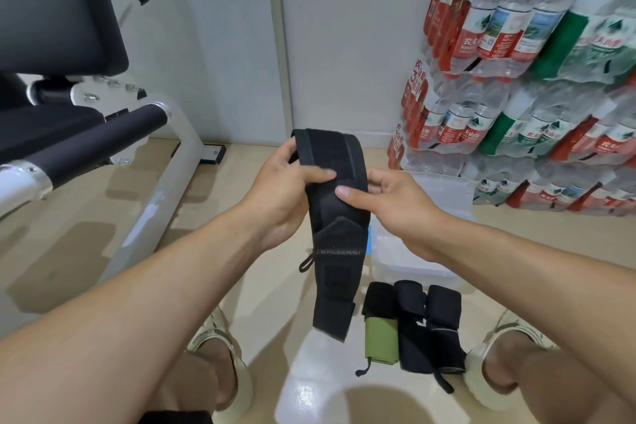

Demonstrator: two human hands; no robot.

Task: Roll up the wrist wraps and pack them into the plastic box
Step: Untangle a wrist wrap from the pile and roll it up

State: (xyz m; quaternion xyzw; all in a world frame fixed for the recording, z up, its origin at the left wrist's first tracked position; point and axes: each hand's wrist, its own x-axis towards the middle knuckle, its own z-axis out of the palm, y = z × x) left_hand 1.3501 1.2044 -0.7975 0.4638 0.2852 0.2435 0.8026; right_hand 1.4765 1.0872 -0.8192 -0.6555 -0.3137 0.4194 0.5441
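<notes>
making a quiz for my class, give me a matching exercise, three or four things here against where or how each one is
Things:
1. black wrist wrap
2. green wrap
3. plastic box
4. water bottle packs

Places or states:
a. stacked against the wall on the right
b. lying on the floor beside two black wraps
c. held up, unrolled, by left hand and right hand
d. on the floor beyond the three wraps

Pairs: 1-c, 2-b, 3-d, 4-a
</notes>
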